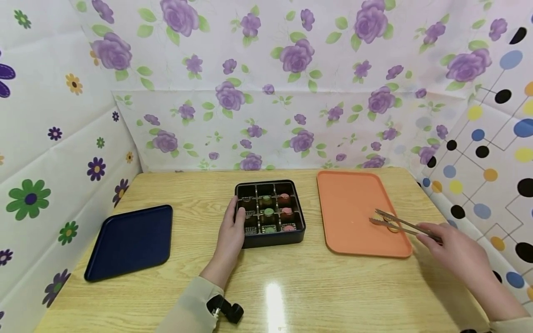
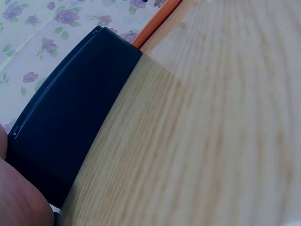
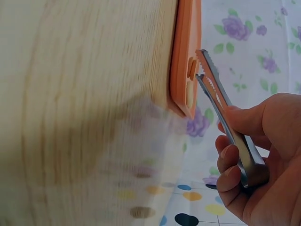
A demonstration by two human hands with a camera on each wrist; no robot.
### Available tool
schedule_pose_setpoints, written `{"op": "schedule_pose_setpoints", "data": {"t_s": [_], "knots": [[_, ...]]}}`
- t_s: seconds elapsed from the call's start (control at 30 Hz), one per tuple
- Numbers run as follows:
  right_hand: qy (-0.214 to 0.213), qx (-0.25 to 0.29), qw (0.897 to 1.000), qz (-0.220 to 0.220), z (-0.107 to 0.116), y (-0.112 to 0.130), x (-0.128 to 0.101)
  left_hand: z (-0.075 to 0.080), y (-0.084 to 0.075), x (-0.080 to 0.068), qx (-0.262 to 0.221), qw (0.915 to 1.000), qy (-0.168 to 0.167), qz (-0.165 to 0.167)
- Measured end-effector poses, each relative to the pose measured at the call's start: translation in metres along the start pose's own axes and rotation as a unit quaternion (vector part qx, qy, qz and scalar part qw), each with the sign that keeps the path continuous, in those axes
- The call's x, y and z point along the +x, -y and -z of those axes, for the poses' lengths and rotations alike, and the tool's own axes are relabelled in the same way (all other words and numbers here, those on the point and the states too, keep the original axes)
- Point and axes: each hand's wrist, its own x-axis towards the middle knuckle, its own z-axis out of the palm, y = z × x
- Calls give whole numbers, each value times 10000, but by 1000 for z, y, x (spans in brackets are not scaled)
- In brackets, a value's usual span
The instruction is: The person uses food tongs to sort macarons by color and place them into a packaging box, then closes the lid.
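A black compartment box (image 1: 296, 235) stands mid-table and holds small round pieces in green, pink and brown. My left hand (image 1: 233, 226) rests against its left wall, fingers along the rim; the left wrist view shows that dark wall (image 2: 70, 122) beside my palm (image 2: 19, 197). My right hand (image 1: 447, 245) grips metal tongs (image 1: 399, 224) by their rear end. The tong tips reach over the orange tray (image 1: 350, 203), slightly apart. A small orange round piece (image 3: 192, 68) sits at the tips of the tongs (image 3: 221, 99), against the tray (image 3: 184, 56). My fingers (image 3: 225, 153) curl round the handle.
A dark blue tray (image 1: 131, 240) lies at the left of the wooden table (image 1: 291, 286). Flowered sheets wall in the back and left; a dotted sheet closes the right, close to my right hand. The orange tray's edge (image 2: 157, 21) shows beyond the box.
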Motion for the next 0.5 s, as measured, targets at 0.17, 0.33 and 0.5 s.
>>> {"op": "schedule_pose_setpoints", "data": {"t_s": [0.17,0.33,0.5], "knots": [[-28,1,10000,-28,-3,-4,1,0,1,0,14,10000,-3,8],[-73,6,10000,-16,-6,-5,1,0,1,0,-4,10000,3,-12],[-146,8,9999,2,-10,-6,1,0,0,0,7,10000,12,-18]]}}
